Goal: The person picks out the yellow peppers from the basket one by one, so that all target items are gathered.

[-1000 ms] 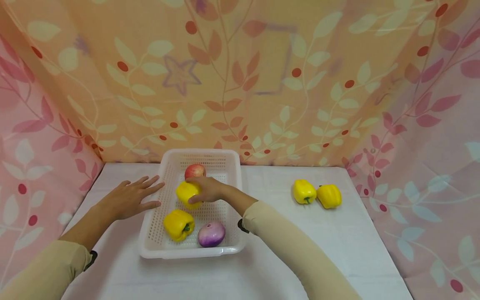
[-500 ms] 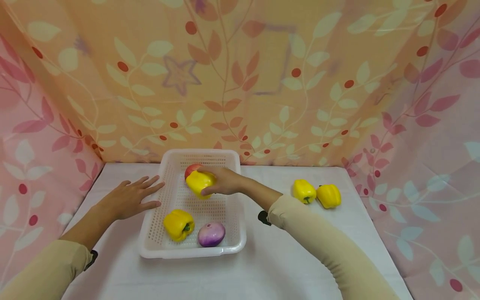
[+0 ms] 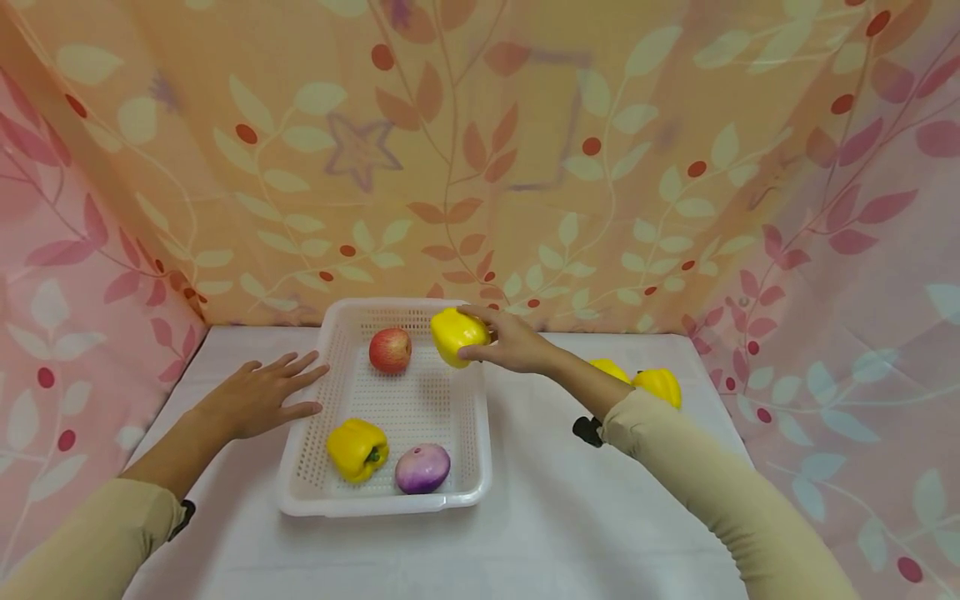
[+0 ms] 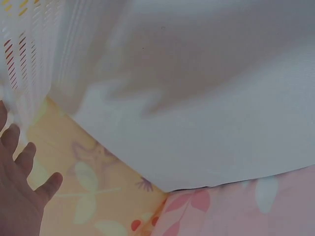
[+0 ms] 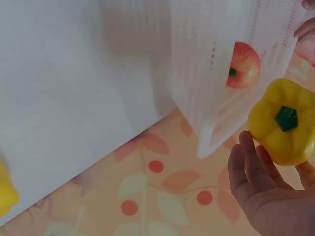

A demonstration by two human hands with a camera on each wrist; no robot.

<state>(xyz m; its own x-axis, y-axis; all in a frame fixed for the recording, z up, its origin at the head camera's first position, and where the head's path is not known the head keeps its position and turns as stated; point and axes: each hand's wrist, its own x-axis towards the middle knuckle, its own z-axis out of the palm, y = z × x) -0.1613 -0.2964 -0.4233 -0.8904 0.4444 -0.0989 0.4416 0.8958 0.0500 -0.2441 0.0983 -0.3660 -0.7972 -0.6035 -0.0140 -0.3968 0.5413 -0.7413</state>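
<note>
My right hand (image 3: pixel 513 342) grips a yellow bell pepper (image 3: pixel 456 337) between thumb and fingers, raised over the right rim of the white basket (image 3: pixel 384 507). The right wrist view shows this bell pepper's green stem end (image 5: pixel 286 118) facing the camera. At the basket's left rim my left hand (image 3: pixel 258 398) lies with fingers spread and straight, holding nothing. Inside the basket are a red apple (image 3: pixel 390 351) at the back, another yellow bell pepper (image 3: pixel 357 451) at the front left and a purple-and-white eggplant-like vegetable (image 3: pixel 423 468) at the front right.
Two more yellow bell peppers, a nearer-left one (image 3: pixel 611 369) and a right one (image 3: pixel 658 388), lie on the white-covered table (image 3: pixel 555 517), partly hidden by my right forearm. Patterned curtains (image 3: pixel 480 167) enclose the table at the back and both sides.
My right hand has lifted the yellow bell pepper from beside the apple and carried it rightward to the basket's right rim, uncovering the apple. My left hand has stayed still.
</note>
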